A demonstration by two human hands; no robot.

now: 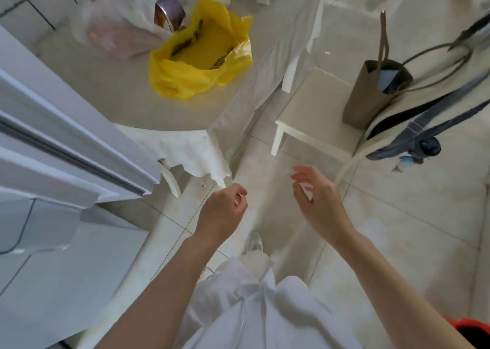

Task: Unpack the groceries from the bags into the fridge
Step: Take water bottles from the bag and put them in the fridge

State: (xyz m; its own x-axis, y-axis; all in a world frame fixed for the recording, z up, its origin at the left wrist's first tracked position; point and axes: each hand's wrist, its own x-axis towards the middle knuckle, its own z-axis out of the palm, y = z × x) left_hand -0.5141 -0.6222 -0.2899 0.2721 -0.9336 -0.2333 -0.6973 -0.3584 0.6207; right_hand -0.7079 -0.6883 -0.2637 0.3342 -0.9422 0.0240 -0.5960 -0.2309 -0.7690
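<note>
Pale floor tiles [397, 229] fill the lower part of our view, and up ahead sits the tabletop [127, 102] under its white cloth, our landmark for everything else. On that tabletop we have the yellow bag [201, 54] slumped open near the edge closest to us, and just behind it, touching, a white plastic bag [119, 27] with a shiny metal can [169, 14] poking out of its mouth. Left of the tabletop, the fridge [53, 141] shows its pale door panels and the dark seal line between them; we cannot tell from here whether a door stands ajar. Right of the tabletop a white chair [310, 120] carries a brown paper bag [371, 91] with long handles.

Now the hands. Our left hand [222, 210] hangs over the floor short of the tabletop, fingers curled loosely inward, nothing in it that we can make out. Our right hand [315, 197] floats beside it, fingers spread and relaxed, holding nothing.

So we judge this to be the gap between items: both hands free, groceries waiting in the bags. The next move calls for stepping up to the tabletop, reaching into the yellow bag or lifting that can out of the white one, then turning left toward the fridge. Loose plastic may snag a hand going in.
</note>
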